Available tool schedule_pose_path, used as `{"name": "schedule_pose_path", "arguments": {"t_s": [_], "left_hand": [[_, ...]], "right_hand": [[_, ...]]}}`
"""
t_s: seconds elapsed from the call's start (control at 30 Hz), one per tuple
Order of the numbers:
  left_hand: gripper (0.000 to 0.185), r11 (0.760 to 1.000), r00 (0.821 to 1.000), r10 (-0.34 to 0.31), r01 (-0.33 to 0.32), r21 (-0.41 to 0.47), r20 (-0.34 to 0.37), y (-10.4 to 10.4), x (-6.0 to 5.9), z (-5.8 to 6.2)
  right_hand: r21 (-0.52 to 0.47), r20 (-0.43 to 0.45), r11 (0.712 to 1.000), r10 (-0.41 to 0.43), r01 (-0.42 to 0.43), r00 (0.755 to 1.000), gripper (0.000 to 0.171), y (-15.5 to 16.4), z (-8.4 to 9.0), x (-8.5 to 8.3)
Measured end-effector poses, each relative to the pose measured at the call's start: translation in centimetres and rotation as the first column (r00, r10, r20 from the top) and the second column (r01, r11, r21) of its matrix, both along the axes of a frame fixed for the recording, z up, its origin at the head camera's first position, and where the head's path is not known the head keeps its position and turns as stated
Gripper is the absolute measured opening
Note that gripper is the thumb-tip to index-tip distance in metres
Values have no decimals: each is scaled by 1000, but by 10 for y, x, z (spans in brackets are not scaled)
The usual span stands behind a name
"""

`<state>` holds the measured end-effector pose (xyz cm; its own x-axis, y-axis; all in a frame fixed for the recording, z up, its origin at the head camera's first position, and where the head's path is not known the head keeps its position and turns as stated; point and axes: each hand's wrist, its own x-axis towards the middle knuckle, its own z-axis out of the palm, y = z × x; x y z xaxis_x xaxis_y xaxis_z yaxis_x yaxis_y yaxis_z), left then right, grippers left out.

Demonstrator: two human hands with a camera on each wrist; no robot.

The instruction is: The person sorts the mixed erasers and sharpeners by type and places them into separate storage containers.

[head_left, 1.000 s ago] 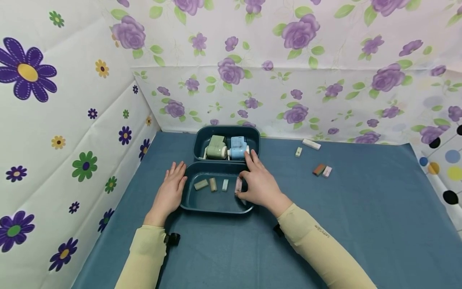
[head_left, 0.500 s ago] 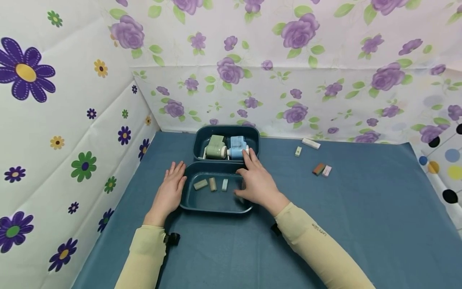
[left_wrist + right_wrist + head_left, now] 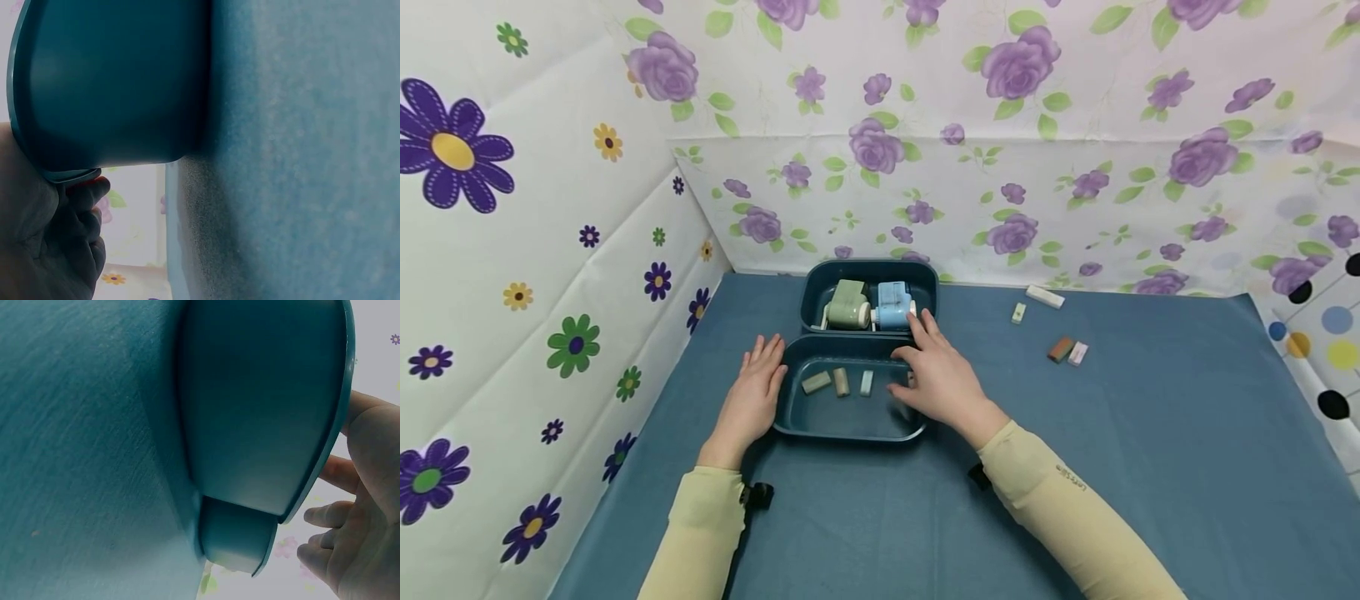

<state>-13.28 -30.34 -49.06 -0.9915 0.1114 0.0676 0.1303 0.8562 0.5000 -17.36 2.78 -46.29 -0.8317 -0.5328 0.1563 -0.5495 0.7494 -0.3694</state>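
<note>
My left hand (image 3: 750, 402) rests with straight fingers along the left rim of the front dark teal tray (image 3: 850, 432); the left wrist view has the palm at the tray rim (image 3: 14, 81). Over the tray's right end hovers my right hand (image 3: 942, 385), thumb and index finger apart with no object between them. A pinkish block (image 3: 912, 379) lies in the tray beneath it, mostly hidden. Two khaki eraser-like blocks (image 3: 816, 382) and a pale blue one (image 3: 867, 383) lie farther left inside. In the right wrist view, the right hand's fingers (image 3: 328, 514) extend past the rim.
A second teal tray (image 3: 808, 292) behind holds a green item (image 3: 848, 305) and a blue item (image 3: 892, 305), both with white knobs. On the blue cloth at right lie a pale green block (image 3: 1018, 313), a white block (image 3: 1045, 297), a brown block (image 3: 1060, 349) and a pinkish-white block (image 3: 1078, 354).
A second ago my right finger and thumb held the pinkish block at the tray's right end; they have let it go and spread apart. My left hand has stayed in place.
</note>
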Motion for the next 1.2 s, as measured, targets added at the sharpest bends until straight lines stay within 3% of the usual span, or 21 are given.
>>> {"name": "schedule_pose_path", "arguments": {"t_s": [0.37,1.2], "left_hand": [[54,1000,1000,-2,2,-1,-6,0,1,-1],[53,1000,1000,3,-3,9,6,1,0,-1]], "right_hand": [[-34,2,998,-60,60,998,40,18,-2,-1],[-80,14,967,-240,240,971,38,98,-5,-7]]}}
